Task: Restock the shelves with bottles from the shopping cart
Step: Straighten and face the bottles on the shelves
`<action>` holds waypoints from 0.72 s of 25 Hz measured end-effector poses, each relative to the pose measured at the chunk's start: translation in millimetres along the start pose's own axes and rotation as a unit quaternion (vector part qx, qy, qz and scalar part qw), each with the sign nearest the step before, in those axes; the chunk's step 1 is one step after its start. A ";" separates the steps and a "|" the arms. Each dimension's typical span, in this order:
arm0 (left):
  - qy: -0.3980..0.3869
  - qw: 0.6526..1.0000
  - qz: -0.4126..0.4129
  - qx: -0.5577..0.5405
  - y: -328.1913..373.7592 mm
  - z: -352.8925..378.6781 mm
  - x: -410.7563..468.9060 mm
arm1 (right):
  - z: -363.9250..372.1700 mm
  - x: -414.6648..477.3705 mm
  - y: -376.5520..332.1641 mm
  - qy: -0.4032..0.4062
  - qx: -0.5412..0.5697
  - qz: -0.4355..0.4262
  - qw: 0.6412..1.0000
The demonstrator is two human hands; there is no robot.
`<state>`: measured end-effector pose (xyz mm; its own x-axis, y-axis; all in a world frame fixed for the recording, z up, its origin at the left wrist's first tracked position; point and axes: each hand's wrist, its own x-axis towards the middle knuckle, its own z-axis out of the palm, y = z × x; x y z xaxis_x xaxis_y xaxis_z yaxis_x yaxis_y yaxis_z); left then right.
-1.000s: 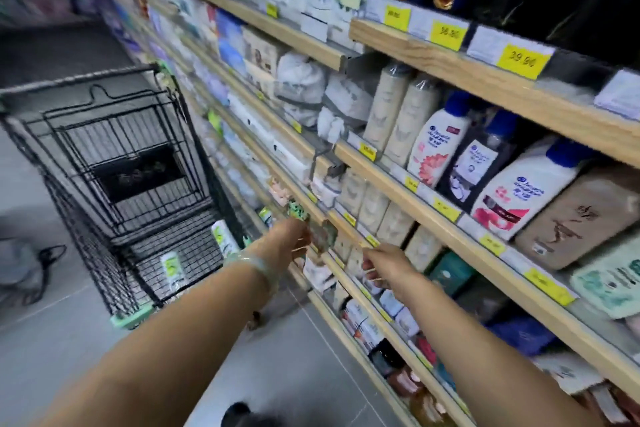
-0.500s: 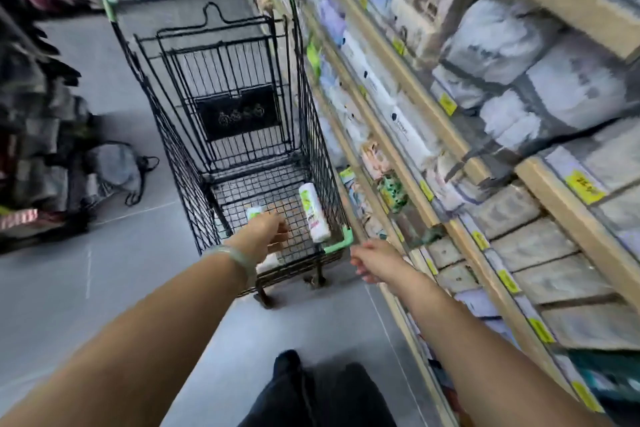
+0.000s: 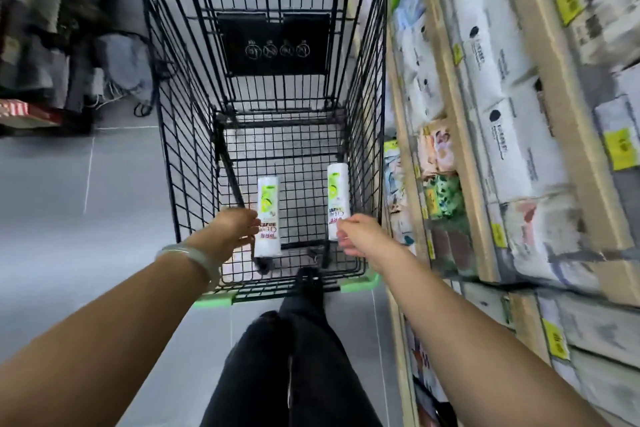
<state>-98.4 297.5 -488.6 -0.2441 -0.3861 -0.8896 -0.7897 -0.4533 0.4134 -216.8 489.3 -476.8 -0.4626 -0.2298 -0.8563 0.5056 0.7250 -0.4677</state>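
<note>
My left hand (image 3: pixel 239 230) touches the left bottle (image 3: pixel 267 208), and my right hand (image 3: pixel 356 236) the right bottle (image 3: pixel 337 198). I cannot tell if either grips. A half-closed hold could drop one. The 2 lie flat in the cart (image 3: pixel 180 184), long axes near-to-far.

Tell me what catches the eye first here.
Two white bottles with green labels lie at the bottom of the black wire shopping cart: the left bottle and the right bottle. The left hand and the right hand each reach one, though it is unclear whether either has a grip. Packed shelves run along the right side.
</note>
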 end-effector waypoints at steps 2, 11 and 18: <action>0.013 0.998 -0.006 0.053 1.2 4.7 39.3 | 7.6 42.0 -5.5 0.002 -0.007 0.022 1.000; 0.063 0.973 -0.061 0.211 -14.2 45.9 179.7 | 45.6 184.8 38.8 0.164 -0.248 0.005 0.955; 0.076 0.948 -0.141 0.274 -64.4 62.7 216.0 | 61.0 232.4 61.7 0.224 -0.329 0.022 0.917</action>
<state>-135.6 293.7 -719.5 0.0718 -0.4420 -0.8941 -0.9955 -0.0873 -0.0368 -248.7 441.0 -718.0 -0.7799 -0.0082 -0.6258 0.0497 0.9959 -0.0750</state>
